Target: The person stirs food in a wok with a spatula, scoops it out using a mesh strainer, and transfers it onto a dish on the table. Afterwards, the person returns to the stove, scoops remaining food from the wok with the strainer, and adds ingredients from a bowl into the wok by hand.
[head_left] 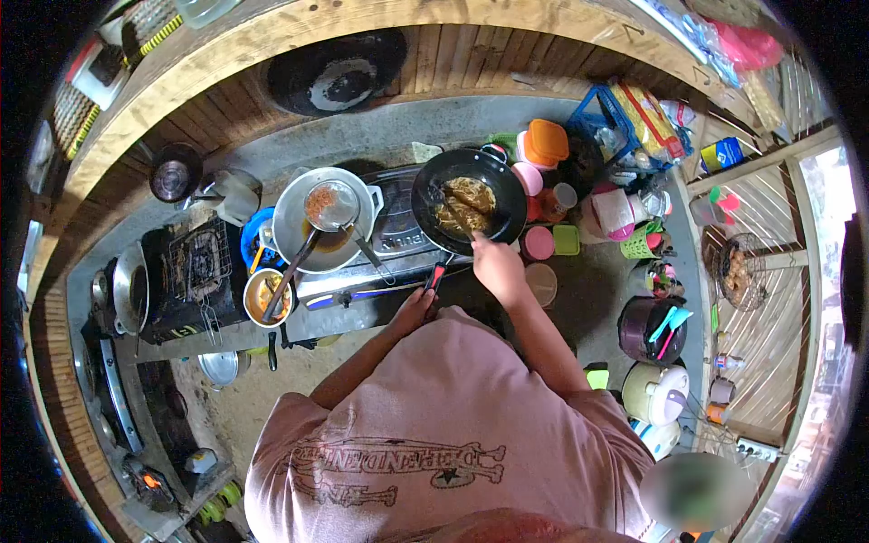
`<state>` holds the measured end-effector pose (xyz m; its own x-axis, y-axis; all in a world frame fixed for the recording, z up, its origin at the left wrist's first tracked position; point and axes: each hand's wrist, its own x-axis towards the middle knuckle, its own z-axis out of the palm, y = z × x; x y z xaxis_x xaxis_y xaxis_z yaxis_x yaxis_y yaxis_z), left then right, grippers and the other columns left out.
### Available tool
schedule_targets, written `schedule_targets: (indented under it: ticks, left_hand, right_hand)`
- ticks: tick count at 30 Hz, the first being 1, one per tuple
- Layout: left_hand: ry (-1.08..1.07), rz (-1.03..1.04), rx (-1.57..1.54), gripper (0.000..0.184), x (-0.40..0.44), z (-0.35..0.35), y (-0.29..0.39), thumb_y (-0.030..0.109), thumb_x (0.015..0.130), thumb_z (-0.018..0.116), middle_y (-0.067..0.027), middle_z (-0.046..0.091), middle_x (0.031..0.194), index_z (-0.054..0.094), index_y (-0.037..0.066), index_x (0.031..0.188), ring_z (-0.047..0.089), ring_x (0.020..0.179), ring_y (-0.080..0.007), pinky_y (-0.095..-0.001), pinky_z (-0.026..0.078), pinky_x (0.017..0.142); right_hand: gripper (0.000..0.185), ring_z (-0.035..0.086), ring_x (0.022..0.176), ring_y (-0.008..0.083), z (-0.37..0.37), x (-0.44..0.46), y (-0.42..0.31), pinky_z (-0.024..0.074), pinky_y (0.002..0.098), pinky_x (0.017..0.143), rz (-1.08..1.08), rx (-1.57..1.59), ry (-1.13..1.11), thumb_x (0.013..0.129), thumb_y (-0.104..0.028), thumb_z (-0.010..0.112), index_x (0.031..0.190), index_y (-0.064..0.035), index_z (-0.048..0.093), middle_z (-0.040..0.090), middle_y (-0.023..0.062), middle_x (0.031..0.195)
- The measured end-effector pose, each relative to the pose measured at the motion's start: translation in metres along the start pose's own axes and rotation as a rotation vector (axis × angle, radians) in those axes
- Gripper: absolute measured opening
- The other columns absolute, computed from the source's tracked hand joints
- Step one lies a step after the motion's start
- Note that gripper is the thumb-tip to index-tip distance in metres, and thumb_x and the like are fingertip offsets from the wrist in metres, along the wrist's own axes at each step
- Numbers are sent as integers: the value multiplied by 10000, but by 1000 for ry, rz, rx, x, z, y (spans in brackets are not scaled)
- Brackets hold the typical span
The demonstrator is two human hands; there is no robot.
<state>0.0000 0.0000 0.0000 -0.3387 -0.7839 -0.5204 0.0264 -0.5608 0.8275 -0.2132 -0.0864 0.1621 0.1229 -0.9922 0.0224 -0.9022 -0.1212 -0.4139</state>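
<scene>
A black wok (432, 195) with brown noodle-like food (466, 206) in it sits on the right side of the gas stove (398, 204). My left hand (415, 308) is closed round the wok's black and red handle (435, 276). Over the wok's near rim, my right hand (491, 262) is closed on a utensil that reaches into the food; its shape is hard to make out. Left of the wok, a large silver pot (291, 204) holds brown liquid, with a strainer (332, 204) lying across it.
A bowl of food (270, 297) stands before the silver pot, a ladle over it. Colourful containers (539, 242) crowd the wok's right side. Farther right are a dark pot (647, 326) and a rice cooker (654, 392). A blackened grill (195, 262) is at the left.
</scene>
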Motion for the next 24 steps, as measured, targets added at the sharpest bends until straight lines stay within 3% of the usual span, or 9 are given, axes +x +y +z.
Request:
schedule_targets:
  ticks: [10,13,15,17,19,20,21,23,24]
  left_hand:
    - [33,75,11,346,11,1,-1,398,1033,485,5,490,724,564,62,1009,460,627,-110,-275,399,585]
    - [2,331,306,329,5,-4,6,378,1035,491,-7,513,746,569,59,1011,469,634,-119,-276,404,594]
    - [30,37,23,351,8,-3,9,402,1026,502,-12,518,731,571,58,1014,478,626,-118,-287,398,563]
    - [-38,29,-33,370,17,-11,-11,427,1022,505,-7,509,730,573,63,1024,486,639,-109,-290,397,557]
    - [-3,343,353,394,37,-20,-32,436,1021,504,-51,547,754,573,49,1004,539,649,-136,-308,429,578]
    - [-43,23,196,418,30,-21,-18,421,1029,479,-141,606,861,578,15,1021,611,737,-232,-360,479,678]
    - [-61,23,229,418,37,-22,-23,421,1029,479,-141,606,861,578,15,1021,611,737,-232,-360,479,678]
    - [65,401,497,473,46,-27,-57,445,1026,464,-195,626,936,585,-12,1041,630,848,-313,-411,490,750]
    - [44,286,421,498,41,-28,-46,451,1032,438,-191,633,955,595,-20,1063,618,911,-332,-432,482,782]
  right_hand:
    - [218,691,643,363,0,4,5,543,510,600,-34,-123,41,941,-224,526,1028,-104,686,683,178,692]
    - [248,690,632,356,-4,9,11,545,487,591,-18,-294,52,940,-226,523,1089,-106,681,685,170,682]
    - [289,702,688,332,-14,10,22,544,469,601,3,-254,15,941,-207,518,1174,-112,659,702,162,743]
    - [340,705,792,317,-36,3,14,548,459,653,-3,-208,91,928,-177,521,1246,-111,622,712,158,833]
    - [365,697,872,317,-41,18,16,548,450,701,79,-190,51,919,-162,519,1271,-121,606,711,147,893]
    - [369,696,863,328,-27,27,30,550,452,702,51,-222,82,914,-163,518,1270,-123,607,709,147,884]
    - [373,694,854,338,-16,33,41,551,454,704,31,-254,112,910,-163,517,1269,-124,608,707,147,875]
    - [383,697,818,348,-7,29,48,552,463,679,20,-288,178,903,-155,510,1272,-131,606,706,146,870]
    - [377,698,806,344,-7,25,52,553,462,670,22,-282,109,904,-154,510,1266,-134,612,707,141,871]
